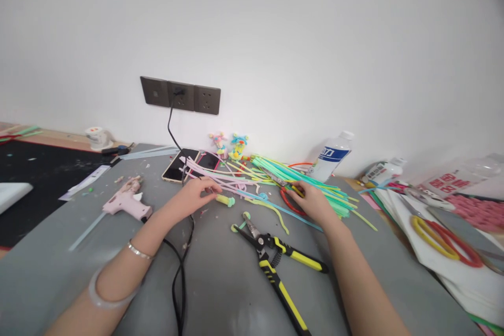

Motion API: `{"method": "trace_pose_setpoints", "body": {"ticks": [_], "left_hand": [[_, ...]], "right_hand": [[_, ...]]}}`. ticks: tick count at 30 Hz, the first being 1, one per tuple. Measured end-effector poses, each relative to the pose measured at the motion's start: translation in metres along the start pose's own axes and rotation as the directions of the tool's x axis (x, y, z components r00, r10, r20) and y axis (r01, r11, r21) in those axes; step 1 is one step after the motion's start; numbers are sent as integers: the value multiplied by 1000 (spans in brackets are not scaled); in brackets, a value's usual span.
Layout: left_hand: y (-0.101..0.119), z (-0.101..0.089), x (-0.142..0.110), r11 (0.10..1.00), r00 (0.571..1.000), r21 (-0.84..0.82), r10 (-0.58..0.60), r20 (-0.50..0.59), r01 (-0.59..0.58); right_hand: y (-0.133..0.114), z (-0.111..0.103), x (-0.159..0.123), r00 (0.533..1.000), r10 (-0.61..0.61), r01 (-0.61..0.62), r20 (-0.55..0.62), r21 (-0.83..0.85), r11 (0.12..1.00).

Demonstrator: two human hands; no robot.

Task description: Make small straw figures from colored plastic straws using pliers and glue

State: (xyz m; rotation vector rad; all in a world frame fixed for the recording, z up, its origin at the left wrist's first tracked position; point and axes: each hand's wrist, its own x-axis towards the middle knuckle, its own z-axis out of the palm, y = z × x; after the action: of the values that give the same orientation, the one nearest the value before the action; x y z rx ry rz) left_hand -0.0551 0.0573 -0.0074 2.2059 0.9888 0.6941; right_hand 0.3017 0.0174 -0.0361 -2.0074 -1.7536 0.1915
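Note:
My left hand [197, 197] is closed at the fingertips on one end of a small yellow-green pipe-cleaner roll [223, 200] with a pale teal tip. Part of its near end is hidden by the thumb. My right hand [311, 198] has its fingers around the red and yellow handles of a pair of scissors [289, 200], whose blades point away to the left over the pipe cleaners. Between my forearms lie yellow-black pliers [260, 242] with spread handles, and small green curls [246, 215] sit by their jaws. Loose pipe cleaners [303, 178] in green, yellow and pink spread beyond both hands.
A pink glue gun [128, 202] lies at left, near a black cable [183, 273]. Behind are a phone [177, 167], two small pipe-cleaner figures [238, 147] and a tilted bottle [333, 156]. Papers [417, 226] with another pair of scissors [444, 239] are at right.

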Motion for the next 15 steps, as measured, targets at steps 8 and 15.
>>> {"method": "trace_pose_setpoints", "body": {"ticks": [8,15], "left_hand": [[-7,17,4,980,998,191,57,-20,-52],[4,14,4,906,980,-413,-159,-118,97]], "right_hand": [[0,1,0,1000,9,-9,12,-18,1000],[2,3,1,1000,1,-1,13,-21,1000]]}}
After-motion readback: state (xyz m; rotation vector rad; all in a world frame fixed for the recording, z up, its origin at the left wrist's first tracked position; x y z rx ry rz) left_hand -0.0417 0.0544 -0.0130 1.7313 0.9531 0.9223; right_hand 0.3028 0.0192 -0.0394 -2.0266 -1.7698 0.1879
